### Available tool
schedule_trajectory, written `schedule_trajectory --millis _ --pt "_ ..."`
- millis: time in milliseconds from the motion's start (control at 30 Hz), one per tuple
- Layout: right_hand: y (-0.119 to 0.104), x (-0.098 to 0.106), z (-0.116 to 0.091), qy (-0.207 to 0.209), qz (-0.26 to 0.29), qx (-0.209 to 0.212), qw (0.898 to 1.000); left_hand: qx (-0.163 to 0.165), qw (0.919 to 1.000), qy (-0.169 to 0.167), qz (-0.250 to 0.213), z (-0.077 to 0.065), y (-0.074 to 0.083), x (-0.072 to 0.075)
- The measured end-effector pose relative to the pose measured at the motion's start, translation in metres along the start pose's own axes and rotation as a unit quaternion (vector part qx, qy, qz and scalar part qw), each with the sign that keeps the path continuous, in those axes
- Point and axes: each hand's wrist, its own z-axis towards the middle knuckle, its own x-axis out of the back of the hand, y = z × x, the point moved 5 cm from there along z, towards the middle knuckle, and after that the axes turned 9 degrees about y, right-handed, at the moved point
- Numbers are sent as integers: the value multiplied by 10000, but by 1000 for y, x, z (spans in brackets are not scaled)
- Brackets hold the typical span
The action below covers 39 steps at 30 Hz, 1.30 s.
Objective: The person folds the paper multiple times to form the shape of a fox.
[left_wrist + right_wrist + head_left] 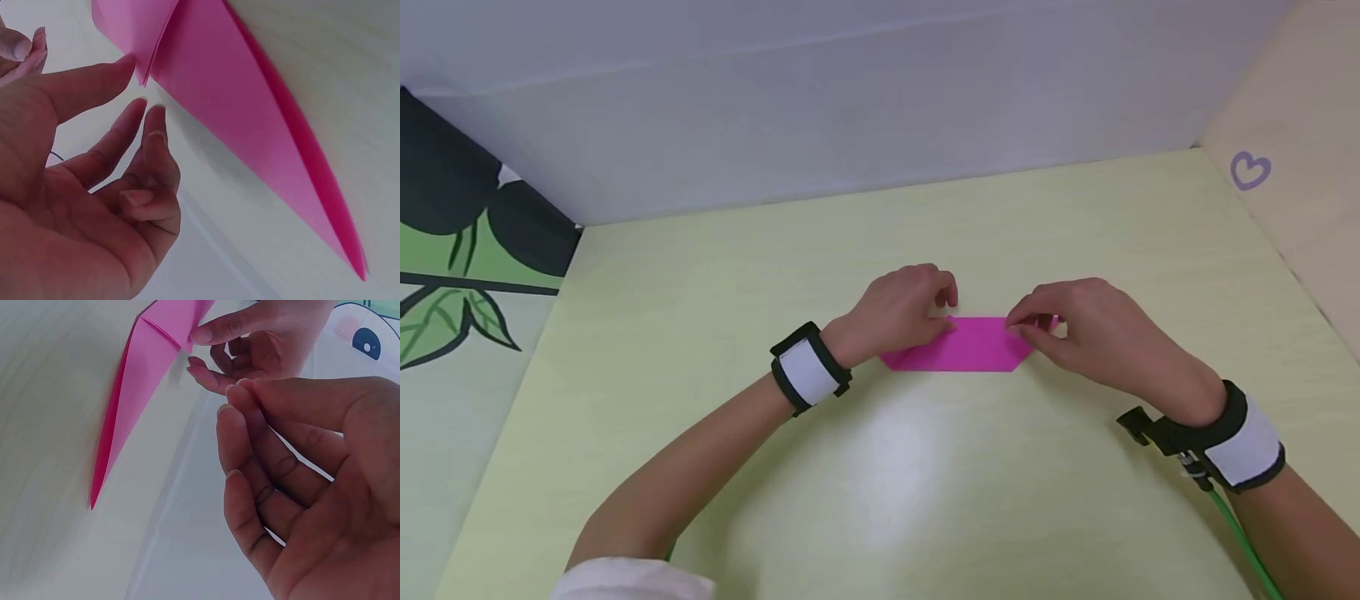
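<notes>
A folded sheet of pink paper (970,346) lies on the table, a long strip with slanted ends. In the left wrist view the paper (244,106) shows layered folds, a flap and a long pointed end. My left hand (906,308) is at its left part; the thumb touches the flap while the other fingers bend loosely, apart from the thumb. Over the right end is my right hand (1093,329), thumb and forefinger tips together. The right wrist view shows no paper between the fingertips of that right hand (300,469), and its other fingers are loosely bent.
A pale wood-look table (715,283) lies beneath the paper. Behind it rises a white wall (880,117), with a panel bearing a purple heart (1251,171) at right and painted leaves (445,325) at left. A green cable (1243,529) trails from the right wristband (1232,442).
</notes>
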Motion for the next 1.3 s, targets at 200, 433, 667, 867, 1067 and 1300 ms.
schedule_trajectory --millis 200,433,667,867,1067,1300 --pt "3 2 0 33 -18 17 10000 46 9992 -385 59 7 1 -5" --pt "5 3 0 12 -46 -16 10000 137 9985 -526 75 13 2 -6" --pt "6 3 1 29 -74 -27 10000 170 9976 -658 90 16 2 -7" --pt "6 3 3 56 -59 89 9999 61 9982 -579 -108 11 -2 -5" --pt "8 12 4 162 -94 78 9998 75 9945 -511 -906 -3 -7 5" --pt "7 31 0 994 -137 209 9947 172 9778 -83 -2085 -22 -9 31"
